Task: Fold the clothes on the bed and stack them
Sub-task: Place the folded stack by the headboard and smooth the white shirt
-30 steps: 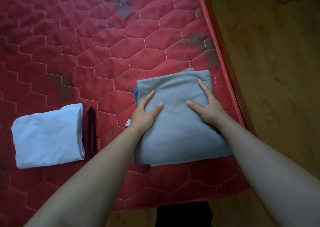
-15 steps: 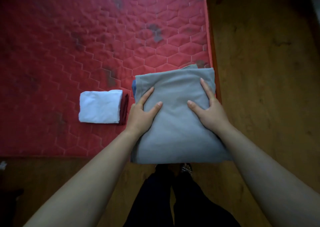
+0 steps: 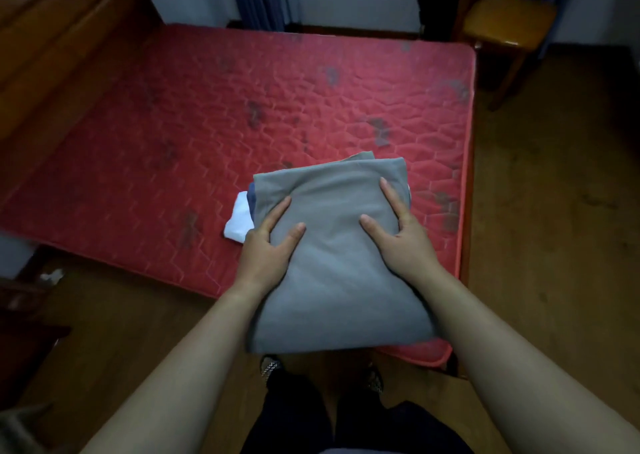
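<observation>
Now holding the folded grey stack (image 3: 339,280) above the bed's (image 3: 173,124) near corner.
I'm gripping it with left hand (image 3: 265,249) and right hand (image 3: 407,242), thumbs and fingers (image 3: 391,195) spread on top, the rest hidden underneath; I'd keep it level, lowering squarely onto the white pile (image 3: 238,220).

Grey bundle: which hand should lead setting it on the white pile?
Left, probably. The left hand grips the grey bundle at the edge right next to the white pile, which peeks out beside it. The right hand holds the opposite edge, farther away.
</observation>
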Motion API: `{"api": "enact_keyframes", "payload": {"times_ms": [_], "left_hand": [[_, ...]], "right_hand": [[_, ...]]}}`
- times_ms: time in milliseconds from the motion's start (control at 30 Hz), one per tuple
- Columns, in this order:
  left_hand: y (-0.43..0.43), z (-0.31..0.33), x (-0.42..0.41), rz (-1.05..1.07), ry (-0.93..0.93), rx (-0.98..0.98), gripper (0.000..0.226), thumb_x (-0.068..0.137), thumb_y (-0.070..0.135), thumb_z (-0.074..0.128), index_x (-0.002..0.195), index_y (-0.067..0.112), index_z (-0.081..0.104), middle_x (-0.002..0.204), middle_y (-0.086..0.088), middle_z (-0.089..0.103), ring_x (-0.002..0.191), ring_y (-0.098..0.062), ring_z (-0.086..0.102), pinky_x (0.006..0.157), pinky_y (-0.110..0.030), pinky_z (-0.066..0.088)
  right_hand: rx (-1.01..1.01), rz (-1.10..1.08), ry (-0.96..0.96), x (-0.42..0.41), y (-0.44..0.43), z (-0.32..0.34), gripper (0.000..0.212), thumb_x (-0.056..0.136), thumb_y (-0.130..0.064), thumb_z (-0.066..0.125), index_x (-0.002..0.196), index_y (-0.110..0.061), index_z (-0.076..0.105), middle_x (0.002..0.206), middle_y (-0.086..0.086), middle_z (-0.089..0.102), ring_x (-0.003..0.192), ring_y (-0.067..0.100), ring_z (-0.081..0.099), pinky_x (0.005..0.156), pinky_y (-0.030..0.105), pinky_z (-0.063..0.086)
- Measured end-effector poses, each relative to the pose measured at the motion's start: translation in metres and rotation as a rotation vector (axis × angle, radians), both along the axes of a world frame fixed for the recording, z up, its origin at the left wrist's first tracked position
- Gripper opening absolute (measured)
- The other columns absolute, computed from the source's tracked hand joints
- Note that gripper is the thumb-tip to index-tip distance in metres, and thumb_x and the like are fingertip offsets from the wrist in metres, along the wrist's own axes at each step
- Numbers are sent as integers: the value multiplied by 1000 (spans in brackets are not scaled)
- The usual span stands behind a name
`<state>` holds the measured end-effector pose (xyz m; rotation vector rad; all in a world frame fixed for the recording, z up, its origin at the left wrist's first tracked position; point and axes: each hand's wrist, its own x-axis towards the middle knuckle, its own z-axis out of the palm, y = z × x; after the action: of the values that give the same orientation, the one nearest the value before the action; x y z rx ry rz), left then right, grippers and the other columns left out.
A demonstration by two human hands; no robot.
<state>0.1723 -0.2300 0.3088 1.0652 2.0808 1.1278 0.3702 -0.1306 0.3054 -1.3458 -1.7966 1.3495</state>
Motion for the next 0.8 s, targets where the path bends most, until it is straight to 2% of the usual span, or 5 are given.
{"api": "enact_keyframes", "payload": {"times_ms": [100, 200, 333, 567, 800], "left_hand": [[-25, 11, -31, 66, -26, 22, 48, 82, 41, 66, 127, 47, 49, 129, 18, 48, 112, 5, 45, 87, -2, 32], [-62, 17, -68, 146, -42, 34, 50, 81, 43, 65, 128, 48, 48, 121, 24, 47, 110, 9, 43, 92, -13, 33], [-120, 21, -130, 283, -50, 24, 49, 81, 45, 65, 126, 52, 47, 118, 25, 47, 108, 8, 43, 89, -12, 34], [-232, 34, -266, 505, -3, -6, 48, 77, 54, 64, 120, 63, 43, 118, 22, 44, 107, 4, 43, 85, -12, 35], [-334, 37, -359, 710, -8, -44, 47, 76, 59, 62, 116, 70, 39, 140, 6, 44, 125, -12, 44, 102, -30, 39]], "right_hand": [[31, 73, 4, -40, -10, 11, 63, 75, -61, 60, 124, -72, 22, 132, 0, 47, 114, 16, 52, 100, 40, 43], [59, 178, -6, -88, -27, 19, 65, 74, -63, 59, 126, -71, 20, 135, -1, 45, 118, 16, 49, 102, 41, 41], [69, 314, -12, -169, -63, 24, 67, 76, -60, 61, 129, -66, 21, 137, 1, 45, 120, 17, 48, 102, 41, 41], [103, 505, 34, -338, -149, 32, 67, 76, -60, 61, 129, -67, 20, 132, -2, 50, 106, 5, 48, 91, 22, 37], [97, 761, 75, -472, -226, 34, 67, 79, -56, 62, 131, -64, 22, 120, -22, 43, 105, -4, 42, 85, 14, 33]]}}
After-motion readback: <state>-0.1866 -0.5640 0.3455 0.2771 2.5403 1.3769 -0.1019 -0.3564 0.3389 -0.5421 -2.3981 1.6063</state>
